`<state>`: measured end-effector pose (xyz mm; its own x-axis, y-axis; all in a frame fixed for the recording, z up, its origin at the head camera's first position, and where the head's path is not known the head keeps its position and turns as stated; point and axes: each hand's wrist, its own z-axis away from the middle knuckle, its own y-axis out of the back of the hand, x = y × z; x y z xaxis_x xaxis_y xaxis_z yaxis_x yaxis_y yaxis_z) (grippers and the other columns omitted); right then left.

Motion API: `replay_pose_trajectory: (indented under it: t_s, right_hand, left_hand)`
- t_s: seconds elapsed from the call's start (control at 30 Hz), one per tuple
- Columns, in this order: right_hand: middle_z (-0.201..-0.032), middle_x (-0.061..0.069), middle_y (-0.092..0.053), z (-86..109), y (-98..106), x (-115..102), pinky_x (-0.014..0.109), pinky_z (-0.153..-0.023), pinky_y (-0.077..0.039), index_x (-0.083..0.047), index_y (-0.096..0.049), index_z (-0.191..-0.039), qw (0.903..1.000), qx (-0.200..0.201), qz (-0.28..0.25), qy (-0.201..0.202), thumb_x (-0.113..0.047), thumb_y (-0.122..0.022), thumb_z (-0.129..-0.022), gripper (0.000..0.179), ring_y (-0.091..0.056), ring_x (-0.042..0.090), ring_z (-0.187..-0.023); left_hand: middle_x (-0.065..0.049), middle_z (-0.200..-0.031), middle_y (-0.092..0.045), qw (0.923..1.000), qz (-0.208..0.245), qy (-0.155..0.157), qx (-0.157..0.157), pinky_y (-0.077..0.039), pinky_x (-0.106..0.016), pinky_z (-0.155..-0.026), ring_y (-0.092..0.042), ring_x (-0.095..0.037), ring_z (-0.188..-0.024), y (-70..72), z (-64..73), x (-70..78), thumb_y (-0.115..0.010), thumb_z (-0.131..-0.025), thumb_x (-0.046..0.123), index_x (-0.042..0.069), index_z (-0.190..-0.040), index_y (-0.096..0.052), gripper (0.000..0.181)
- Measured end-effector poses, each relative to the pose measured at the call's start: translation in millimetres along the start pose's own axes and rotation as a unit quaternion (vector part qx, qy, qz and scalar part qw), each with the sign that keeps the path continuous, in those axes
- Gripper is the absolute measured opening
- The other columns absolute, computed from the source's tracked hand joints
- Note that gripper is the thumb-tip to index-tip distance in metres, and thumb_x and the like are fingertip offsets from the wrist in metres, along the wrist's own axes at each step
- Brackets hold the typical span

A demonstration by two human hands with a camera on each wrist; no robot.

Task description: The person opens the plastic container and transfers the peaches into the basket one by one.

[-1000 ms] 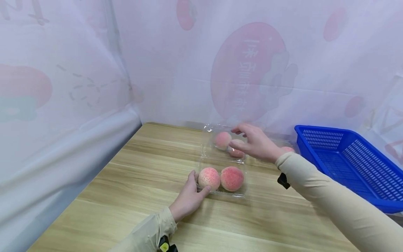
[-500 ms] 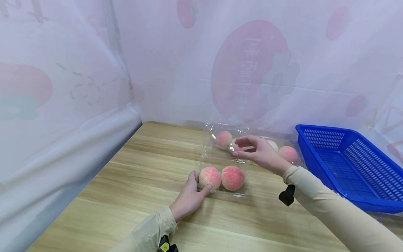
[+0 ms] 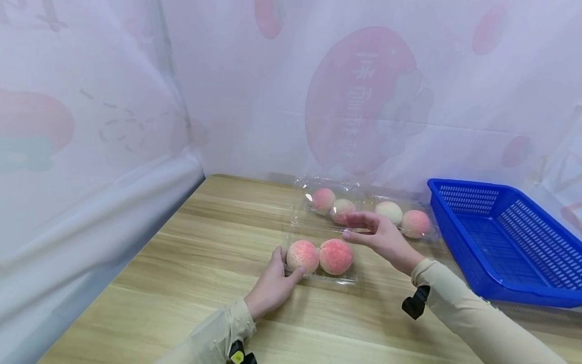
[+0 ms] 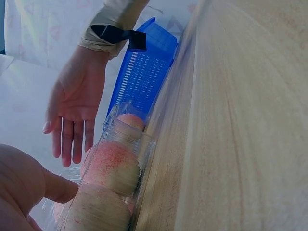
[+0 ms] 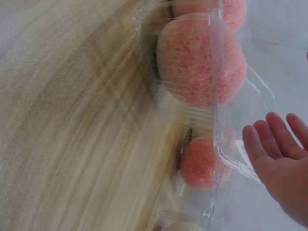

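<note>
A clear plastic clamshell box (image 3: 325,277) lies on the table with two pink-and-cream peaches in its near half, one peach (image 3: 302,256) on the left and another peach (image 3: 336,257) on the right. My left hand (image 3: 273,285) grips the box's left end, thumb at the front rim beside the left peach. My right hand (image 3: 382,237) hovers above the box's right back corner, fingers loosely extended and nothing held. In the right wrist view its fingers (image 5: 276,137) point up beside the clear plastic edge. Clear plastic (image 3: 302,217) rises behind the near half.
Two peaches (image 3: 323,200) show through the clear plastic behind. Further right stands another clear box (image 3: 429,235) with two peaches. A blue perforated basket (image 3: 482,275) is at the right of the wooden table (image 3: 204,253). Printed white cloth (image 3: 241,101) hangs behind.
My right hand has come down and toward me, slightly right, away from the back peaches, uncovering them and the box at the right. My left hand keeps its place on the clamshell box.
</note>
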<state>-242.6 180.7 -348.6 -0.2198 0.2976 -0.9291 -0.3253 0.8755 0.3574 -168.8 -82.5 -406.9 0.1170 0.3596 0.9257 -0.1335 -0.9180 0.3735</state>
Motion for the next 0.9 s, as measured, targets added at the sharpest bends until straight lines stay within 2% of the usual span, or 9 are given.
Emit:
replay_pose_trajectory:
  t_s: [0.17, 0.4, 0.67, 0.8, 0.9]
  right_hand:
    - [-0.131, 0.014, -0.059, 0.2, -2, 3, 0.041, -0.094, -0.051, 0.002, -0.054, -0.134, 1.0000, -0.006, -0.006, -0.003, -0.026, -0.081, -0.083, 0.064, -0.056, 0.035, -0.118]
    - [-0.134, 0.023, -0.054, -0.5, -9, 9, 0.041, -0.096, -0.049, 0.002, -0.055, -0.132, 0.9996, -0.025, -0.011, -0.003, -0.022, -0.081, -0.082, 0.061, -0.048, 0.043, -0.125]
    - [-0.137, 0.024, -0.050, -1.0, -16, 8, 0.042, -0.098, -0.047, 0.006, -0.051, -0.134, 0.9987, -0.046, -0.003, -0.021, -0.020, -0.081, -0.083, 0.064, -0.048, 0.041, -0.126]
    - [-0.136, 0.028, -0.049, -2.5, -20, 9, 0.042, -0.100, -0.046, 0.010, -0.049, -0.134, 0.9981, -0.061, 0.005, -0.013, -0.014, -0.081, -0.083, 0.065, -0.050, 0.040, -0.124]
    - [-0.133, 0.027, -0.053, -4.6, -24, 13, 0.041, -0.100, -0.046, 0.012, -0.050, -0.133, 0.9971, -0.068, 0.033, -0.002, -0.009, -0.083, -0.079, 0.066, -0.052, 0.037, -0.123]
  left_hand:
    - [-0.030, -0.141, -0.042, 1.0000, -0.002, -0.007, 0.003, -0.032, -0.053, -0.109, -0.042, -0.040, -0.130, 0.0, -1.1, -1.9, -0.063, -0.097, 0.017, -0.018, -0.147, -0.010, 0.080]
    - [-0.029, -0.140, -0.043, 0.9999, -0.006, -0.009, 0.005, -0.032, -0.053, -0.109, -0.043, -0.040, -0.129, 0.1, -1.2, -1.6, -0.063, -0.097, 0.018, -0.018, -0.146, -0.010, 0.081]
    - [-0.029, -0.141, -0.043, 1.0000, -0.002, -0.007, 0.002, -0.033, -0.053, -0.108, -0.045, -0.039, -0.128, 0.0, -0.8, -1.4, -0.063, -0.097, 0.018, -0.017, -0.147, -0.009, 0.082]
    - [-0.030, -0.142, -0.041, 1.0000, 0.001, -0.004, 0.000, -0.032, -0.053, -0.109, -0.043, -0.040, -0.129, 0.0, -0.6, -1.5, -0.063, -0.097, 0.018, -0.017, -0.147, -0.008, 0.082]
    - [-0.030, -0.143, -0.039, 1.0000, 0.001, 0.000, 0.002, -0.031, -0.054, -0.109, -0.041, -0.040, -0.131, 0.1, -0.3, -1.3, -0.062, -0.097, 0.018, -0.017, -0.148, -0.008, 0.082]
